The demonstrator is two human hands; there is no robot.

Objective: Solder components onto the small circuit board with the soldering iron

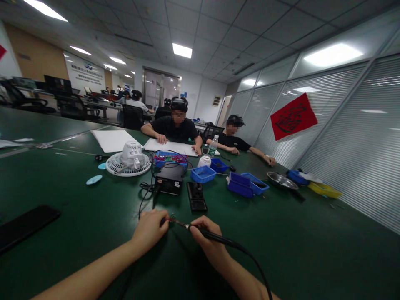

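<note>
Two bare hands are working over the green table (103,225): the left hand (150,227) is pinching one small dark piece (163,221) between thumb and fingers, and the right hand (209,239) is closing around one soldering iron (215,236). One small circuit board (173,218) is lying between the hands, with red wire at its left edge and the iron's tip reaching it; whether they are touching is too small to tell. Just beyond, one black stand (197,196) and one black box (169,180) with looping cables are standing between the hands and the farther things. Six blue trays are showing, one of them, the wire tray (171,161), holding red and green wires, plus one yellow tray (325,191) and one metal bowl (282,181) at the right. One white fan part (131,155) is resting at the left, near two pale blue pieces, and one bottle (213,146) is standing upright. One black phone (28,225) is lying at far left. Two people in black are sitting across, two white boards lying near them.
</note>
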